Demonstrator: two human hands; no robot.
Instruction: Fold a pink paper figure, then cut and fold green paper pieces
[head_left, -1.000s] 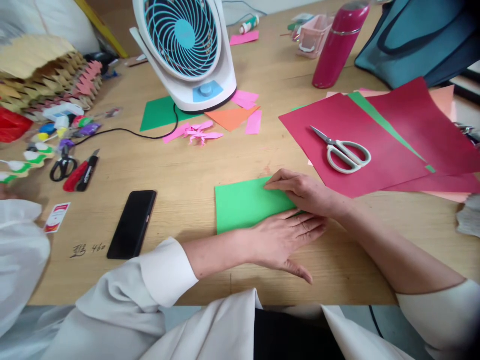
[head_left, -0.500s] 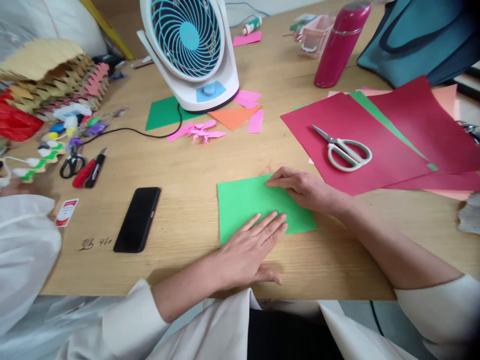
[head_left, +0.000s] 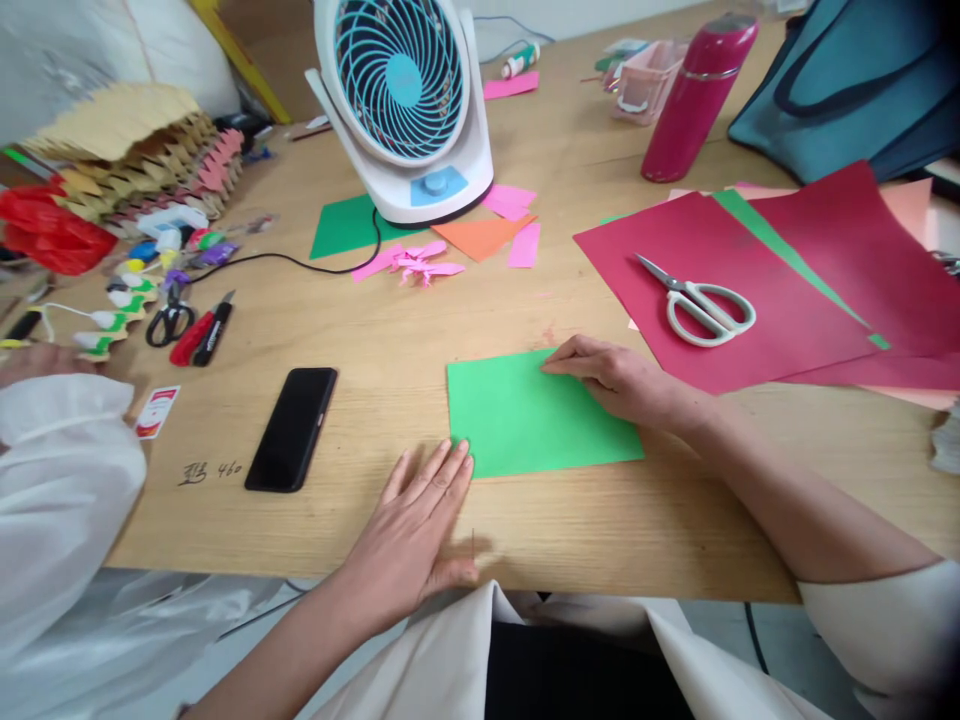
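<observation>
A bright green sheet of paper lies flat on the table in front of me. My left hand is open and flat, fingers stretched out, its fingertips at the sheet's lower left corner and its thumb spread towards the table edge. Over the sheet's upper right part rests my right hand, its fingers bent and pressed together on the paper near the top edge. The right hand covers that side of the sheet, and the tips of its lower fingers are hidden.
White-handled scissors lie on dark red paper at right. A phone lies at left, near a cutter and black scissors. Behind stand a fan and a pink flask. Another person's sleeve is at far left.
My left hand has slid left across the green paper to its lower left corner, uncovering the sheet's lower edge. The right hand keeps its place on the paper. The view has shifted slightly.
</observation>
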